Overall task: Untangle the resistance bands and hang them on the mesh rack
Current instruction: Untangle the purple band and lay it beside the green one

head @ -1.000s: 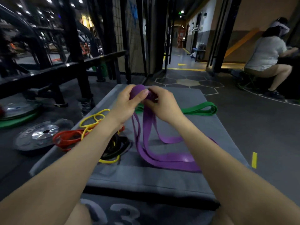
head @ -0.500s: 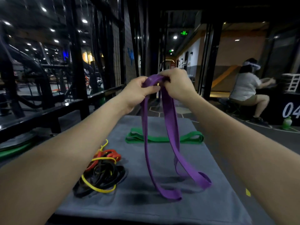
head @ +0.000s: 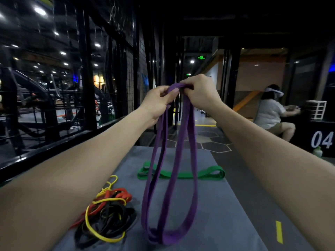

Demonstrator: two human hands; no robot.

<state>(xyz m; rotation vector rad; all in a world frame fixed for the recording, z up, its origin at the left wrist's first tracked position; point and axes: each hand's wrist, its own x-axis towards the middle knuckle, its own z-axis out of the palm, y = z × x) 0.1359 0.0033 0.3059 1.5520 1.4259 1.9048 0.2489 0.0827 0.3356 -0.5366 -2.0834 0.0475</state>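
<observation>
Head view: both hands had lifted the purple band (head: 183, 160) higher than half a second before, well above the grey mat (head: 226, 214).
Change: its loops had slid off the mat and now hung nearly free, with only the bottom near the mat.
Left hand (head: 159, 102): pinched the band's top.
Right hand (head: 197, 93): curled round the same top, touching the left hand.
Meaning: this band looked untangled and ready to hang.
Mesh rack (head: 134, 77): beyond the mat, to the left.
Mat: green band (head: 208, 173) lay flat behind the purple band; a red, yellow and black tangle (head: 107, 216) lay left of it.
Room: dark gym; another person (head: 270, 113) sat far right of the mat.
</observation>
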